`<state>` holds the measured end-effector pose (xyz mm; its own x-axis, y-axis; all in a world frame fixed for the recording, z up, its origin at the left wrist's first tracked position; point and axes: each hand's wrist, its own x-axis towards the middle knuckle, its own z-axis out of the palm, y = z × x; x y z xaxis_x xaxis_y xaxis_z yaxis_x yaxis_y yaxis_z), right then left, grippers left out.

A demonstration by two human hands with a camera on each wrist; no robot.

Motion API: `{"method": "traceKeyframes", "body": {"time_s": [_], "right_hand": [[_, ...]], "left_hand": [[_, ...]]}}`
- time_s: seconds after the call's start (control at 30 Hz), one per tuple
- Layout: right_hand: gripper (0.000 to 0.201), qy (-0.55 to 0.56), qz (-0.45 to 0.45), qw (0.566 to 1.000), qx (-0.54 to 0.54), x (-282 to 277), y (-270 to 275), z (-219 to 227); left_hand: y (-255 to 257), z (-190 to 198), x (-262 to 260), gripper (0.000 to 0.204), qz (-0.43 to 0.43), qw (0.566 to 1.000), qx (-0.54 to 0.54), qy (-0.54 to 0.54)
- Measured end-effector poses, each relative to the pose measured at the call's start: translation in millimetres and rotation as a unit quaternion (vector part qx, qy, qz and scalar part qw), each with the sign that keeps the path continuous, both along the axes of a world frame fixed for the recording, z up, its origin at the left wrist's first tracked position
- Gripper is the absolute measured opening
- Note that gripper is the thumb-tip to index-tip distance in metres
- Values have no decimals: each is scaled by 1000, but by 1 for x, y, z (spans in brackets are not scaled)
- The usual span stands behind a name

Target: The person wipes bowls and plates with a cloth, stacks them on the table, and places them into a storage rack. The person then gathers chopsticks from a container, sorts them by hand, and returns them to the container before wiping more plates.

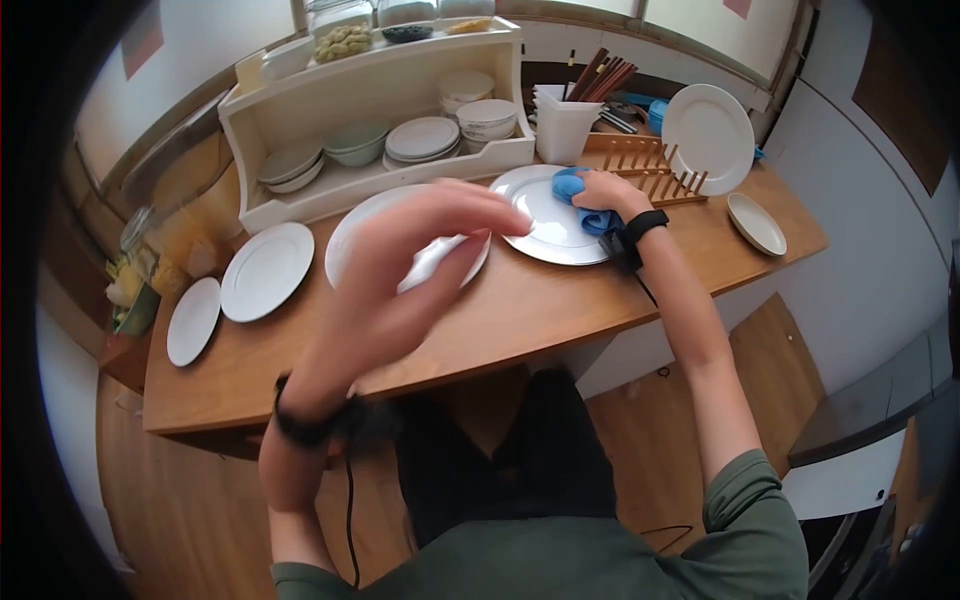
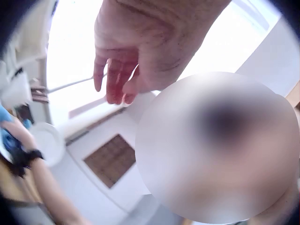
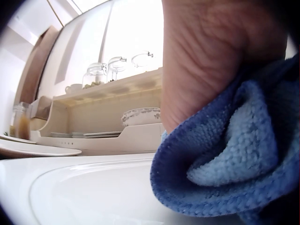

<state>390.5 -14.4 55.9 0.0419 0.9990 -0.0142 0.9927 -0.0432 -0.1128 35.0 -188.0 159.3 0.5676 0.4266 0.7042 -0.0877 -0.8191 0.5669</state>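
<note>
A person's right hand holds a blue cloth against a white plate on a wooden table, between one and two o'clock from the middle of the head view. Its fingers curl round the bunched fabric, though we cannot make out the fingertips. We see the cloth's length run from eleven to five o'clock; in the right wrist view, its rounded fold points towards eight o'clock. The plate lies face up, showing as an oval with its long axis from ten to four o'clock.

The left hand, motion-blurred, is raised at ten o'clock from the same middle, fingers loosely bent, thumb held apart, nothing in its grasp. It hides much of a second plate. At two o'clock we find a wooden rack beside an upright plate. The right hand and its wrist strap conceal part of the cloth from us. In the left wrist view a large area is blurred out, and the frame's edge at nine o'clock cuts off the cloth.
</note>
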Motion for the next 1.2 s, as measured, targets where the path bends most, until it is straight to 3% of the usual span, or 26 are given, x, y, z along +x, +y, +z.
{"method": "traceKeyframes", "body": {"time_s": [0.07,0.13,0.27,0.33,0.47,0.53,0.63,0.8,1.03,1.2], "right_hand": [[60,-6,11,1000,-2,1,0,-2],[60,-5,3,1000,5,2,-2,-2],[64,16,-7,999,-29,-2,-18,8],[65,10,-8,1000,-28,-2,-22,9],[66,-12,-8,1000,-20,-2,-20,9],[65,-22,-6,1000,-16,-1,-20,6],[63,-43,-6,999,-20,-7,-20,12],[57,-107,6,993,-39,-23,-33,16],[53,-99,203,974,-29,-71,-66,25],[57,-59,256,964,35,-92,-20,23]], "left_hand": [[49,-41,19,24,28,980,57,191],[77,-73,27,38,23,950,-10,312],[108,-106,28,44,47,919,53,387],[116,-115,24,45,41,872,39,486],[113,-109,18,46,26,875,24,482],[107,-101,21,46,48,857,53,510],[111,-112,38,46,41,890,93,445],[111,-115,72,50,8,875,60,479],[119,-126,77,47,-16,883,74,463],[119,-132,76,43,-17,892,79,445]]}}
